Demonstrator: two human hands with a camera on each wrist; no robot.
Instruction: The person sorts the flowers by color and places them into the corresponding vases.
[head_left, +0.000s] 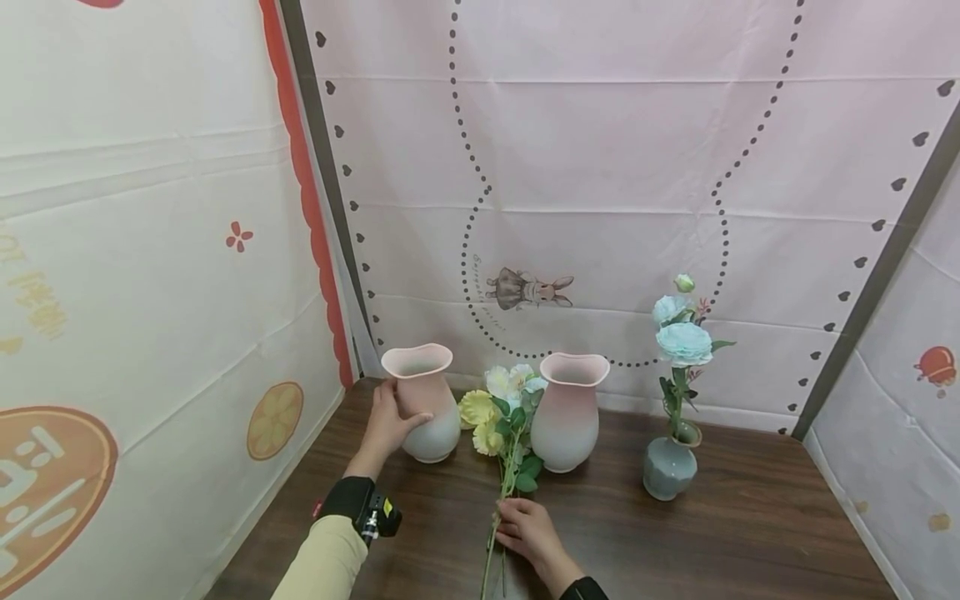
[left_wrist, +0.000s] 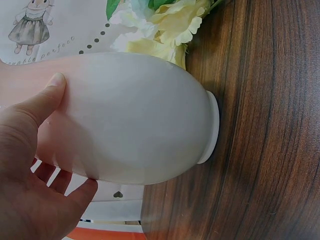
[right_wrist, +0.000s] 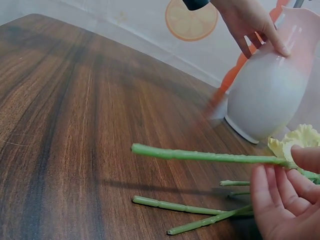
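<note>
My left hand (head_left: 387,422) holds the left pink-and-white vase (head_left: 435,421), thumb on one side and fingers round the other. That vase stands on the table, its mouth uncovered. With my right hand (head_left: 534,533) I pinch a green flower stem (right_wrist: 200,155) between thumb and fingers, the cut end raised above the wood. Yellow flowers (head_left: 487,435) and white flowers (head_left: 512,382) lie together between the two vases, heads toward the back. In the right wrist view several other stems (right_wrist: 175,206) lie on the table below the pinched one.
A second pink-and-white vase (head_left: 566,429) stands right of the blooms. Farther right, a small grey-blue vase (head_left: 670,468) holds light blue flowers (head_left: 684,343). Printed cloth walls (head_left: 600,150) border the dark wooden table (head_left: 712,542) at the back and sides.
</note>
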